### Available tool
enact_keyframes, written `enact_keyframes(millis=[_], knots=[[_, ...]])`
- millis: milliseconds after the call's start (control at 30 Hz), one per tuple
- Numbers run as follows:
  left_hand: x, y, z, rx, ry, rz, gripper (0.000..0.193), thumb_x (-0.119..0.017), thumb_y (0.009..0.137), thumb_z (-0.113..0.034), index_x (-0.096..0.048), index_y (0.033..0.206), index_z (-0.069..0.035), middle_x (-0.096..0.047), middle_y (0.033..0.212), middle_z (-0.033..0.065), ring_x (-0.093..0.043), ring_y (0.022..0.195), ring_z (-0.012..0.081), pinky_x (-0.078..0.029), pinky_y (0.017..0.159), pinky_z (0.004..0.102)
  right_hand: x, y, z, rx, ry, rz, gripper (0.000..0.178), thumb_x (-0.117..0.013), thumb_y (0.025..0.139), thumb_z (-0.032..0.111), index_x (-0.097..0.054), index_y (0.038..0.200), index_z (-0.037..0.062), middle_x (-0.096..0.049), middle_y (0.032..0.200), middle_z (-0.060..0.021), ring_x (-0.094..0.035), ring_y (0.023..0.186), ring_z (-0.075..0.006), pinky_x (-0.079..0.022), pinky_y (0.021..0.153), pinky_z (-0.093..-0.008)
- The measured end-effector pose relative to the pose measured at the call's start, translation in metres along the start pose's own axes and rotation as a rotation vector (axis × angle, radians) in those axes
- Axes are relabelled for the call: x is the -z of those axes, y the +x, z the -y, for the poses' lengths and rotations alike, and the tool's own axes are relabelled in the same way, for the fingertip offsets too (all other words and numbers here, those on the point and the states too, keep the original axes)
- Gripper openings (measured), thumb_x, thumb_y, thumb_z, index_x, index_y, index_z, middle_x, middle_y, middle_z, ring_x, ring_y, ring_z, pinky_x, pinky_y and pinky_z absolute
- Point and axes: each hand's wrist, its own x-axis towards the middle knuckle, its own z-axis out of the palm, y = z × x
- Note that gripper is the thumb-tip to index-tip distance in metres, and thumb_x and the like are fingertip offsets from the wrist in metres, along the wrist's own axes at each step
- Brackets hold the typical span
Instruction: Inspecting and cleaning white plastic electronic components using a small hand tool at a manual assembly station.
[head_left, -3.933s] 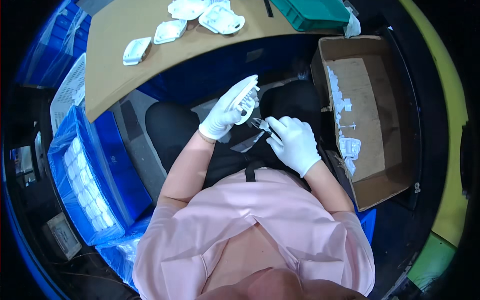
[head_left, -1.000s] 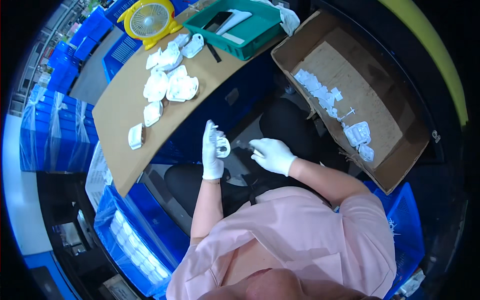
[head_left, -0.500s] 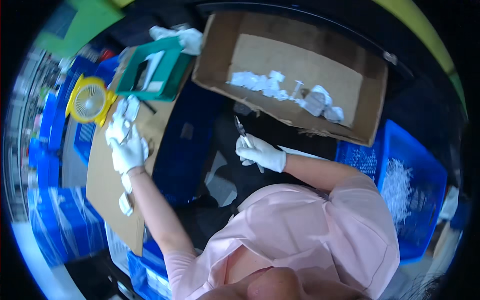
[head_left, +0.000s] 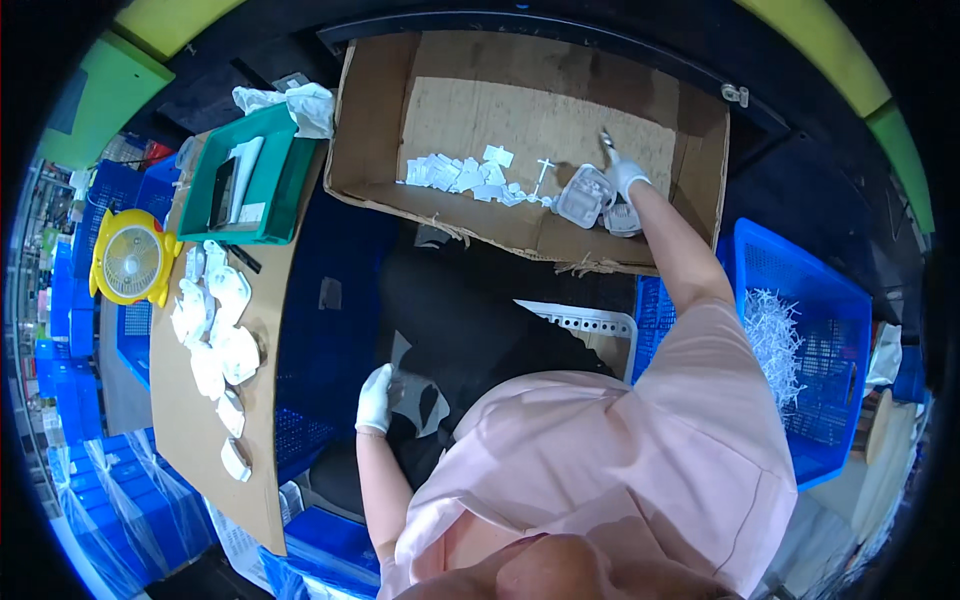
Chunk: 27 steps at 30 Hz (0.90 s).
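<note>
My right hand [head_left: 628, 180], in a white glove, reaches into a cardboard box [head_left: 530, 60]. It is closed round a slim tool with a dark metal tip [head_left: 607, 141], which points toward the box's far wall. Right beside and partly under that hand lie clear molded plastic pieces [head_left: 583, 196]; whether the fingers touch them I cannot tell. Small white plastic scraps [head_left: 470, 175] lie in the box's near left part. My left hand [head_left: 375, 400], also gloved, is low over the dark seat area, its fingers loosely curled together and nothing visible in them.
At left, several white molded parts [head_left: 228, 340] lie on a brown cardboard sheet [head_left: 180, 420]. A green tray [head_left: 285, 200] and a yellow fan [head_left: 133, 258] stand there too. A blue crate [head_left: 840, 350] with white plastic strips [head_left: 770, 345] stands at right.
My right hand has moved forward and right into the box with the tool. My left hand has left the white parts on the cardboard and come back toward my body. The view has shifted.
</note>
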Motion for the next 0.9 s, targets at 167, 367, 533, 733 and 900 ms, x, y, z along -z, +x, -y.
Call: enact_keyframes(millis=[167, 367, 533, 733, 900], knots=[[0.018, 0.021, 0.022, -0.208, -0.002, -0.044, 0.036, -0.060, 0.093, -0.028, -0.060, 0.120, -0.005, -0.063, 0.094, 0.0010, -0.058, 0.078, 0.0110, -0.046, 0.070, 0.0255, -0.041, 0.011, -0.057, -0.284, 0.202, 0.008, 0.038, -0.064, 0.082, 0.031, -0.068, 0.098, -0.0029, -0.069, 0.095, -0.0166, -0.068, 0.083, -0.0282, -0.051, 0.067, -0.0381], [0.022, 0.032, 0.039, -0.002, 0.006, -0.015, 0.040, -0.061, 0.091, -0.034, -0.060, 0.121, -0.006, -0.064, 0.101, 0.0032, -0.060, 0.087, 0.0144, -0.048, 0.076, 0.0303, -0.032, -0.024, -0.003, -0.350, 0.360, 0.109, 0.022, -0.058, 0.082, 0.016, -0.066, 0.091, -0.0027, -0.067, 0.079, -0.0168, -0.066, 0.060, -0.0272, -0.051, 0.048, -0.0408], [0.004, 0.022, 0.021, -0.094, 0.003, -0.004, 0.041, -0.062, 0.092, -0.031, -0.058, 0.123, -0.005, -0.063, 0.097, 0.0016, -0.059, 0.084, 0.0118, -0.046, 0.072, 0.0277, -0.047, -0.017, -0.017, -0.383, 0.428, 0.023, 0.020, -0.060, 0.080, 0.015, -0.066, 0.094, 0.0005, -0.067, 0.082, -0.0172, -0.066, 0.061, -0.0302, -0.052, 0.047, -0.0414], [0.006, 0.027, 0.019, -0.089, 0.064, 0.023, 0.039, -0.062, 0.092, -0.030, -0.060, 0.120, -0.003, -0.062, 0.091, 0.0003, -0.054, 0.076, 0.0091, -0.044, 0.067, 0.0251, -0.062, 0.005, -0.032, -0.286, 0.196, 0.116, 0.022, -0.065, 0.079, 0.021, -0.066, 0.091, 0.0026, -0.066, 0.082, -0.0128, -0.066, 0.066, -0.0269, -0.052, 0.055, -0.0421], [0.004, 0.021, 0.022, -0.115, 0.120, -0.013, 0.038, -0.059, 0.094, -0.032, -0.059, 0.121, -0.005, -0.062, 0.090, -0.0016, -0.054, 0.074, 0.0081, -0.043, 0.064, 0.0240, -0.063, -0.003, 0.017, -0.460, 0.368, 0.179, 0.031, -0.065, 0.076, 0.028, -0.067, 0.093, 0.0016, -0.066, 0.082, -0.0132, -0.064, 0.064, -0.0242, -0.052, 0.057, -0.0398]])
